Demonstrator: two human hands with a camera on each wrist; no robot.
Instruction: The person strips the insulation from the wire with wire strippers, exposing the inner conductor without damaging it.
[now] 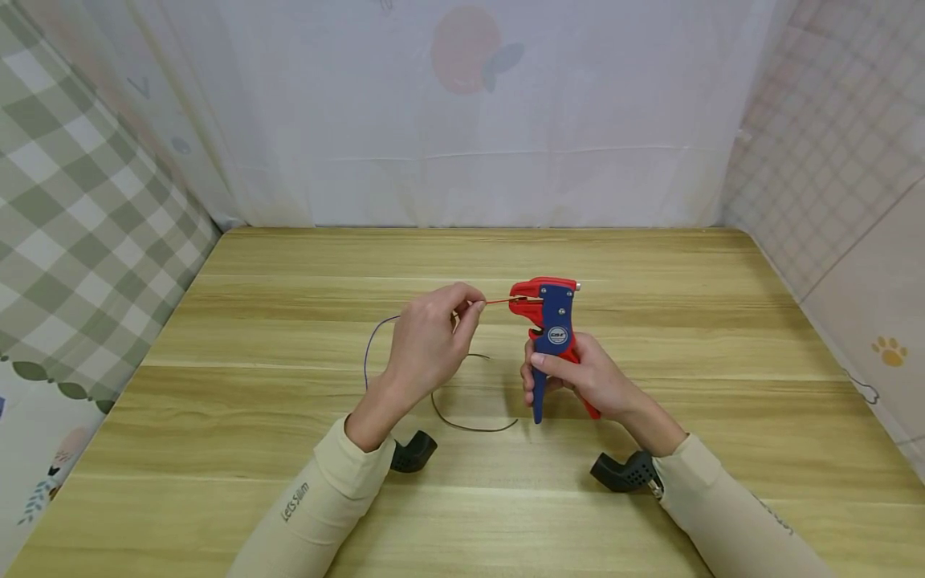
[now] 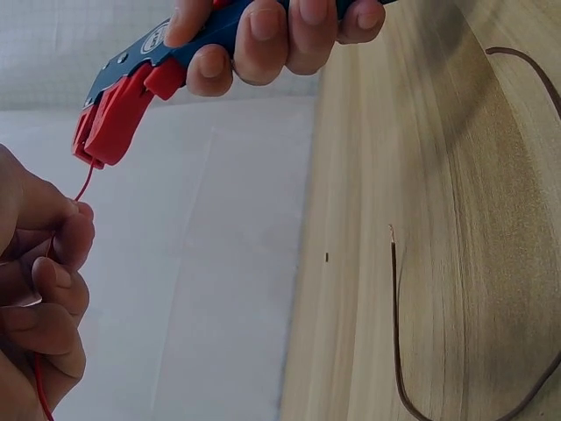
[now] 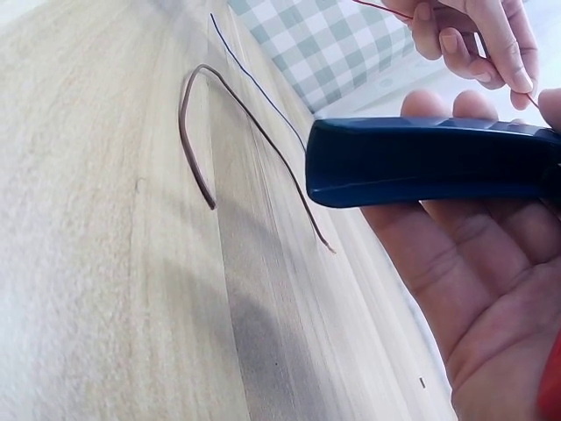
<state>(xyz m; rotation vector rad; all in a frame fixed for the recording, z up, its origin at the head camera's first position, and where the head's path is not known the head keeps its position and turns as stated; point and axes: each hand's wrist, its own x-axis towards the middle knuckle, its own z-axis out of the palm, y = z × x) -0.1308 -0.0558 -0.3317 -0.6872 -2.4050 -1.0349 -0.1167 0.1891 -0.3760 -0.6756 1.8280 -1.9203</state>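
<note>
My left hand pinches a thin red wire between thumb and fingertips. The wire's free end reaches into the jaws of a red and blue wire stripper, and its tail runs back through the palm in the left wrist view. My right hand grips the stripper by its handles, with the head up and facing left. In the right wrist view the blue handle crosses the fingers. The wire's tip is hidden inside the stripper's jaws.
A brown wire with a bared copper end lies curved on the wooden table. Beyond it lies a blue wire, partly hidden by the left hand. A tiny dark scrap sits near the brown wire's bare end.
</note>
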